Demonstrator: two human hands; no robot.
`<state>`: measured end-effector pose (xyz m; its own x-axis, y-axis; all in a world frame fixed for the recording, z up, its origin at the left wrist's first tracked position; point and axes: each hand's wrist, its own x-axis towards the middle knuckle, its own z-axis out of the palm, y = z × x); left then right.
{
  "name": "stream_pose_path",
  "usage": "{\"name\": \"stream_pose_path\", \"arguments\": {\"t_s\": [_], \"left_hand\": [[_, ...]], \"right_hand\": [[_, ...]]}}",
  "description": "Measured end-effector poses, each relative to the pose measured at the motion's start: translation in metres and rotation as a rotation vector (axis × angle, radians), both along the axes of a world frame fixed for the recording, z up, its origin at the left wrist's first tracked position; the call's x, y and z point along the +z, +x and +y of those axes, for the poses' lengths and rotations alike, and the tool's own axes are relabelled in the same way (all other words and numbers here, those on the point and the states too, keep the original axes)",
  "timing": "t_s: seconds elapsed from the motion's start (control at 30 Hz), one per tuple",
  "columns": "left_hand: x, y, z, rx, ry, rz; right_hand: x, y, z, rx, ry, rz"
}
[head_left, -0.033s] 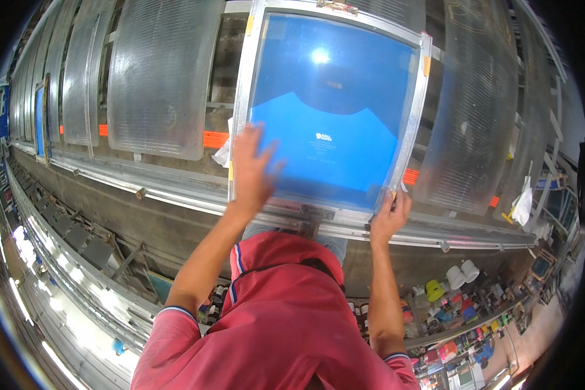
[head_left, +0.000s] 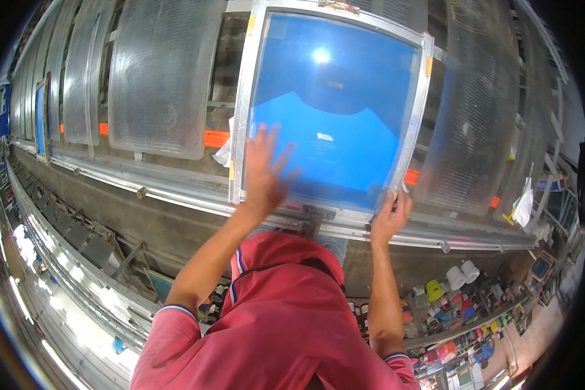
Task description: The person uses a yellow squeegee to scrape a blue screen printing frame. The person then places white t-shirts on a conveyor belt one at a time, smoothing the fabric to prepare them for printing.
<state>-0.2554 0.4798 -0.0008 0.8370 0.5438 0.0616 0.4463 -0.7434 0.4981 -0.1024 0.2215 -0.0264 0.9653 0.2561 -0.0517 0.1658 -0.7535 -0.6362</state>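
Head view: the frame [head_left: 246, 91], a pale metal rectangle, lies flat straight in front of the person, on the far side of the long metal rail [head_left: 175, 187]. Its long axis looks to run from near to far, the far end leaning slightly right, and its near bar sits close to both hands.

Of the two, the right hand [head_left: 391, 214] is the one on the metal: its fingers are closed on the near right corner. The left hand [head_left: 266, 166] is open, fingers spread and blurred, above the near left part of the blue screen [head_left: 344, 49] that fills the frame; whether its palm or fingertips touch anything, I cannot tell. So the frame reaches away beyond both hands, its far bar well apart from them.

Seen within the frame, a brighter blue shirt shape [head_left: 364, 153] takes up the near half, with small white print to the right of the left hand. Grey boards stand to either side, one left [head_left: 159, 78] and one right [head_left: 471, 123].
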Motion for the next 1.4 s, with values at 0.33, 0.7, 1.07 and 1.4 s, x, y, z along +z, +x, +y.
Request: {"name": "stream_pose_path", "arguments": {"t_s": [0.33,0.7,1.07,1.4], "left_hand": [[-0.008,0.043,-0.05,-0.084,-0.1,0.346],[-0.008,0.042,-0.047,-0.133,-0.088,0.377],[0.0,0.047,-0.041,-0.173,-0.021,0.422],[0.007,0.049,-0.033,-0.242,0.07,0.449]], "right_hand": [[-0.001,0.001,0.001,-0.009,0.004,0.02],[0.004,0.002,0.005,0.003,0.012,0.023],[0.001,0.0,0.002,0.003,0.011,0.014],[-0.001,0.001,0.002,0.0,0.004,0.004]]}}
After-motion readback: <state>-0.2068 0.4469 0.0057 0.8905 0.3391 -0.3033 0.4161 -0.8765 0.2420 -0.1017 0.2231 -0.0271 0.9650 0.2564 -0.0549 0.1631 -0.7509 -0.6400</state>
